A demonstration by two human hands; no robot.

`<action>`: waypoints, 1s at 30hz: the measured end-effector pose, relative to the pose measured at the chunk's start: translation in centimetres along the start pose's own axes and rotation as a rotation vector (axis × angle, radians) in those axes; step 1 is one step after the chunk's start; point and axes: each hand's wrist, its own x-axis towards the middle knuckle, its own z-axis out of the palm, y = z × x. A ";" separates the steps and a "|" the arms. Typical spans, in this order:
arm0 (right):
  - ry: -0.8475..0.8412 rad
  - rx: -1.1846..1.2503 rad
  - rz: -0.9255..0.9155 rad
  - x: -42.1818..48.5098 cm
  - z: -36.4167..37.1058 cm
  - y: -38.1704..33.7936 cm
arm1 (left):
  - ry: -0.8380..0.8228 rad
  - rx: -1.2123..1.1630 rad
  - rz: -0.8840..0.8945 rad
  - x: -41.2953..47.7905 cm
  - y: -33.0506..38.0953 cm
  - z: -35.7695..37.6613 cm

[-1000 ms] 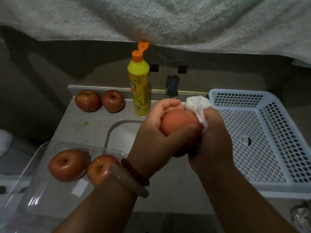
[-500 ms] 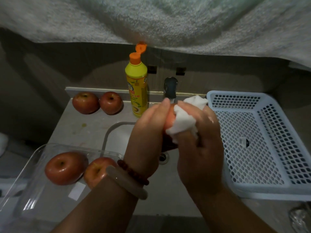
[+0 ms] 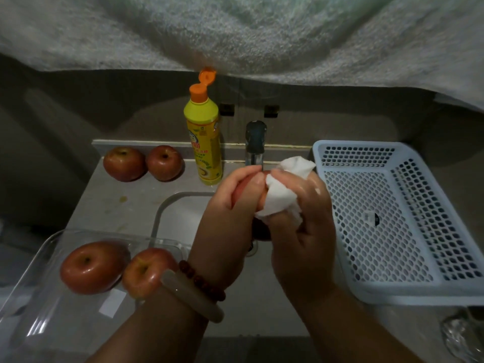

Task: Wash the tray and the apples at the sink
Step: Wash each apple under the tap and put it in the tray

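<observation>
Head view puts both of my hands over the sink [image 3: 180, 213]. My left hand [image 3: 227, 218] cups an apple [image 3: 242, 191], fingers [image 3: 245, 176] curled over its top, and my right hand [image 3: 303, 231] presses a white cloth [image 3: 281, 203] against it — thumb and fingers pinching the cloth. Two more apples [image 3: 93, 267] [image 3: 146, 272] lie touching in the clear tray [image 3: 31, 320] at the near left of the bench [image 3: 125, 205]; another pair [image 3: 124, 163] [image 3: 164, 166] sits side by side at the back, left of the yellow soap bottle [image 3: 204, 142] with its orange cap flipped open. The tap [image 3: 255, 142] stands behind my hands — a pale blue basket [image 3: 392, 292] lies to the right.
</observation>
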 end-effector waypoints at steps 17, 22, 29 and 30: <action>-0.107 -0.816 0.276 5.9 -5.8 9.6 | 0.084 0.490 -0.006 1.4 -2.2 0.5; -0.266 -0.952 0.347 7.5 -4.9 10.4 | 0.091 0.475 -0.054 1.5 -2.1 0.6; -0.502 -0.977 0.576 6.7 -4.8 12.0 | 0.108 0.438 -0.067 1.5 -1.8 0.8; -0.479 -0.960 0.574 6.7 -4.8 12.0 | 0.101 0.431 -0.071 1.5 -1.7 0.8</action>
